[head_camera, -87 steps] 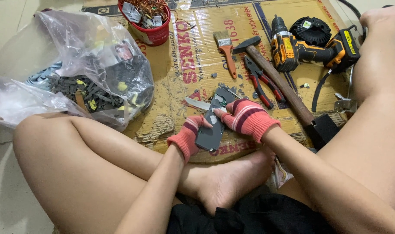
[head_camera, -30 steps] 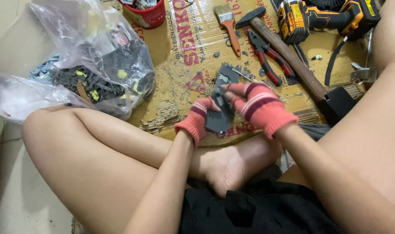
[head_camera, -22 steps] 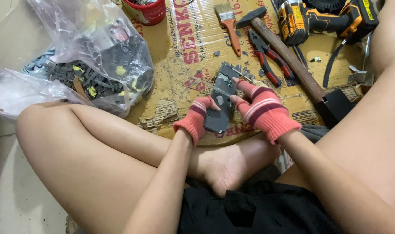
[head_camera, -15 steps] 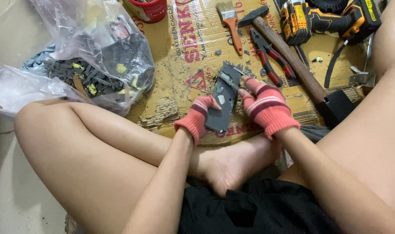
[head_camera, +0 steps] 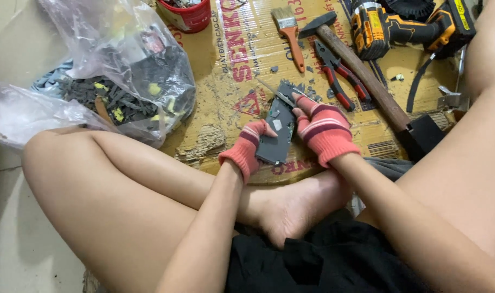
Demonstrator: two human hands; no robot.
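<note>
Both my hands wear red striped knit gloves. My left hand (head_camera: 248,147) grips the near end of a flat dark grey device panel (head_camera: 275,130), held tilted over the worn cardboard sheet (head_camera: 225,65). My right hand (head_camera: 320,129) is closed around a thin metal tool (head_camera: 275,93) whose tip lies at the panel's far edge, and its fingers press on the panel. Small dark chips lie scattered on the cardboard just beyond the panel.
A clear plastic bag (head_camera: 117,70) of dark scrap parts sits at left. Beyond my hands lie a paintbrush (head_camera: 289,30), red-handled pliers (head_camera: 337,73), a wooden-handled hammer (head_camera: 361,70), a yellow-black cordless drill (head_camera: 404,30) and a red tub (head_camera: 186,13). My bare legs flank the workspace.
The camera has tilted down and nearer. My hands have turned the panel more lengthwise, and my right hand has shifted toward its far edge with the thin tool.
</note>
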